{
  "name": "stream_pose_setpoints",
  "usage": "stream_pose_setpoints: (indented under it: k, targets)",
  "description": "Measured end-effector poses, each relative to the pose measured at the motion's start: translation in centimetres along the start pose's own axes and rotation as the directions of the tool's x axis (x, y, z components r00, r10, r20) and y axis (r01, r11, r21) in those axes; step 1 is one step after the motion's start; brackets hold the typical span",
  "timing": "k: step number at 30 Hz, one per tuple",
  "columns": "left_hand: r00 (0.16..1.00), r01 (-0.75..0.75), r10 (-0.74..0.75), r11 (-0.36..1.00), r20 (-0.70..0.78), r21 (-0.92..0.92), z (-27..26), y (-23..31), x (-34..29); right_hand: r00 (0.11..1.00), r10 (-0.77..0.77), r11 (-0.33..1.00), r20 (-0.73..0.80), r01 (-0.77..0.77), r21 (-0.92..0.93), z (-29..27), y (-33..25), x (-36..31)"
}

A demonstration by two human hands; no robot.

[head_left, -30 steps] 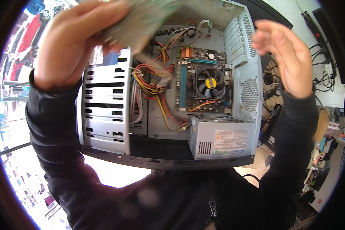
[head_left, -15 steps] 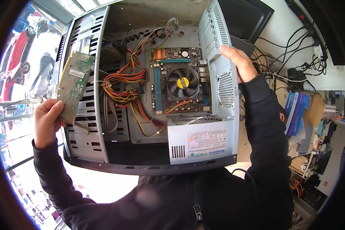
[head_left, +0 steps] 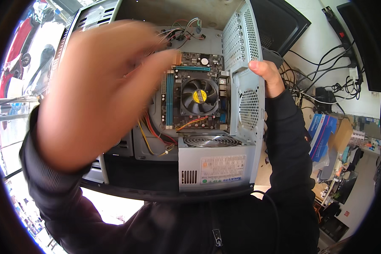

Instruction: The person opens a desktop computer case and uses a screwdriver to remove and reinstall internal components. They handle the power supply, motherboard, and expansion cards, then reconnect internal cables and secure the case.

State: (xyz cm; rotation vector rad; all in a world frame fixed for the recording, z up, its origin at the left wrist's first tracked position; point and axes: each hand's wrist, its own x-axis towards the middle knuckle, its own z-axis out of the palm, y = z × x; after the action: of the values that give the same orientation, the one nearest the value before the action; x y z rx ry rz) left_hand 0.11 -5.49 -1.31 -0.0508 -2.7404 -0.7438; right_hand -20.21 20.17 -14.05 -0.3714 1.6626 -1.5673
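My left hand (head_left: 101, 89), smeared by motion, is raised close to the camera above the left part of an open computer case (head_left: 150, 146). Its fingers point toward the motherboard (head_left: 213, 59); whether they hold anything cannot be made out. On the case's right side, my right hand (head_left: 270, 78) grips the rear panel's edge, thumb on top. A black cooling fan (head_left: 200, 96) with a yellow centre sits on the motherboard, beside blue memory slots (head_left: 169, 101). The grey power supply (head_left: 190, 156) fills the near right corner. Much of the drive bay and wiring is behind my left hand.
Loose red and yellow wires (head_left: 150, 127) lie inside the case. Beyond its right side are a black panel (head_left: 283, 25), tangled black cables (head_left: 326, 59), a power strip (head_left: 335, 25) and a blue box (head_left: 321, 133). A shelf with clutter stands further right.
My left hand has swung up and right from the drive bay, coming nearer the camera. The green circuit board it held is no longer visible. The case has shifted and tilted slightly; my right hand keeps its grip.
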Motion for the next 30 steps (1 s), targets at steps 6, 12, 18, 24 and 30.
stream_pose_setpoints:
  k: [6,12,18,24,30]
  targets:
    - [0.965,0.065,-0.030,0.990,0.259,-0.127,14.3,-5.2,8.9,0.998,0.022,0.991,0.060,-0.013,-0.136,0.6,-1.4,0.6]
    - [0.942,-0.016,0.087,0.977,0.326,-0.214,15.3,-5.6,8.2,0.995,-0.012,0.985,0.102,0.030,-0.172,-0.6,-1.2,1.1]
    - [0.901,-0.149,0.156,0.988,0.405,-0.049,13.4,-6.1,8.1,0.994,0.007,0.966,0.107,0.021,-0.258,-1.1,-1.3,1.3]
    - [0.854,-0.263,0.217,0.964,0.473,0.032,5.0,-5.9,5.0,0.995,0.007,0.999,-0.095,-0.004,0.036,2.1,-1.5,-2.1]
    - [0.925,-0.074,0.017,0.988,0.380,0.134,0.9,-5.3,-0.3,0.994,0.051,0.994,-0.099,-0.042,0.099,2.3,0.3,-0.8]
